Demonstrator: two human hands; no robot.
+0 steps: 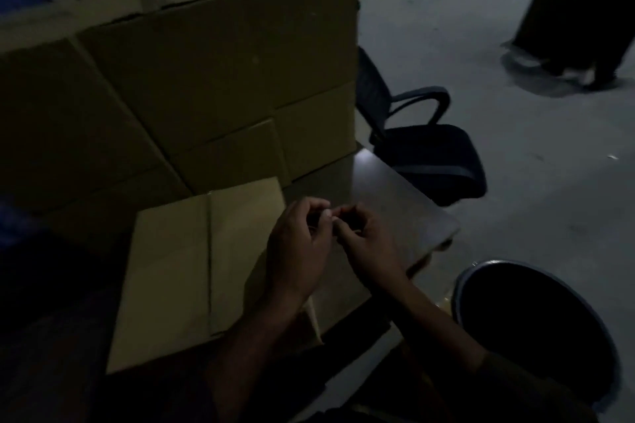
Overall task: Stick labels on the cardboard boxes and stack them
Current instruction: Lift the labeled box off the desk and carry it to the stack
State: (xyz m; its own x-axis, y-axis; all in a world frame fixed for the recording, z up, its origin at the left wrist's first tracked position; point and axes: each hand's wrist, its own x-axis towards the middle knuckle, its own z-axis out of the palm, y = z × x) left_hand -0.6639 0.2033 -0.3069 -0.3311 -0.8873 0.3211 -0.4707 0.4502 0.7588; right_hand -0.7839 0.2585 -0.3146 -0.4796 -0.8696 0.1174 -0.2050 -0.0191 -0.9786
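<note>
Head view, dim: both hands [330, 233] together, fingertips pinching something small and pale above flat matte cardboard box [192, 271]; smooth bench [395, 203]; stacked boxes [206, 72] behind.

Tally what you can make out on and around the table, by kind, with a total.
Stacked cardboard boxes, faces visible: 6
Cardboard box by the hands: 1
Office chair: 1
Round black bin: 1
Total: 9
The left hand and right hand pinch something small and pale; too dark to identify.

boxes [213, 79]: matt cardboard | table [395, 203]: smooth, glossy | chair [429, 154]: dark cloth seat
</note>
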